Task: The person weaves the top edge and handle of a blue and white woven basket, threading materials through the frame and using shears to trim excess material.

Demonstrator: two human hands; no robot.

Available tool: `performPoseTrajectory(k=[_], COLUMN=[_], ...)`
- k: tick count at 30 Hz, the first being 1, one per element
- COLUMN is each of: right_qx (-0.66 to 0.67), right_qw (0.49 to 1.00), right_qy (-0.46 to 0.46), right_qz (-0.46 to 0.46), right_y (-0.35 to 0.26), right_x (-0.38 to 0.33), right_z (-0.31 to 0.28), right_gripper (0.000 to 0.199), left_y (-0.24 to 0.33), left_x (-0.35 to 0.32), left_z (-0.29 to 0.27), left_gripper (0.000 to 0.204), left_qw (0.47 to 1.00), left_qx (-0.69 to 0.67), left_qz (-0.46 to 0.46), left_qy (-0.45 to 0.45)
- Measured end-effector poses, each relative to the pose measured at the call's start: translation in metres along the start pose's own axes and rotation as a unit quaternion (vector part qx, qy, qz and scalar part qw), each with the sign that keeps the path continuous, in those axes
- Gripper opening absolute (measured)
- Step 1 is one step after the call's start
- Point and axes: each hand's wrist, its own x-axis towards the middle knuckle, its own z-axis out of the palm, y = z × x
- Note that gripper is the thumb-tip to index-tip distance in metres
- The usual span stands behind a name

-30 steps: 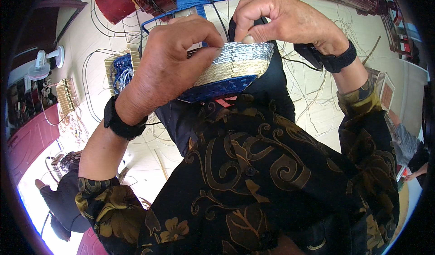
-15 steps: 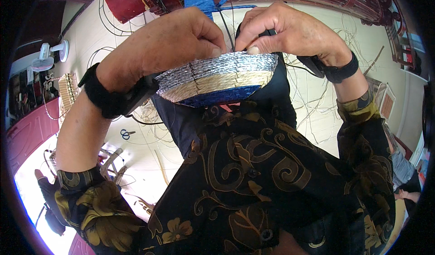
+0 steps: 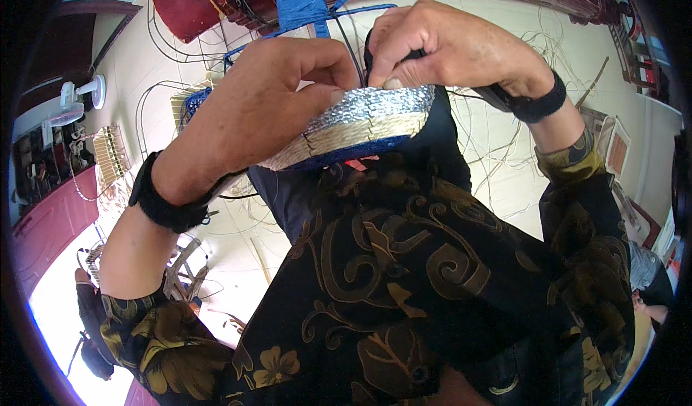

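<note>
Above the dark trousers [image 3: 448, 143], just beyond the patterned shirt [image 3: 404, 262], a woven basket [image 3: 382, 109] hangs between both hands, its rim turned away from the body. Its silver band lies at the rim, cream next, and blue nearest the shirt. The left hand [image 3: 267, 96] grips the rim left of the middle, thumb flat on the silver outer face, fingers curled toward the far side, its palm and wrist hiding the basket's left end. The right hand [image 3: 455, 49] pinches the rim near the middle, with the basket's right end below it; whether a strand is also caught there, I cannot tell. A dark cord [image 3: 351, 49] meets the rim between the hands. Pale loose strands [image 3: 497, 157] lie on the floor to the right.
</note>
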Motion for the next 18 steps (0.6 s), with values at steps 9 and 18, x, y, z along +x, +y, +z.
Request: performPoseTrajectory(k=[9, 18], right_qx=[-0.039, -0.081], right_qw=[0.998, 0.995], right_qy=[-0.023, 0.007], right_qz=[0.034, 0.049], right_y=[-0.012, -0.016], right_x=[0.020, 0.027], right_z=[-0.004, 0.000], right_gripper=[0.013, 0.012], left_y=[0.002, -0.015], left_x=[-0.007, -0.009], left_z=[0.014, 0.031], left_gripper=[0.008, 0.006], left_qw=[0.986, 0.949], left_qx=[0.116, 0.184], left_qz=[-0.040, 0.076], left_qy=[0.111, 0.244])
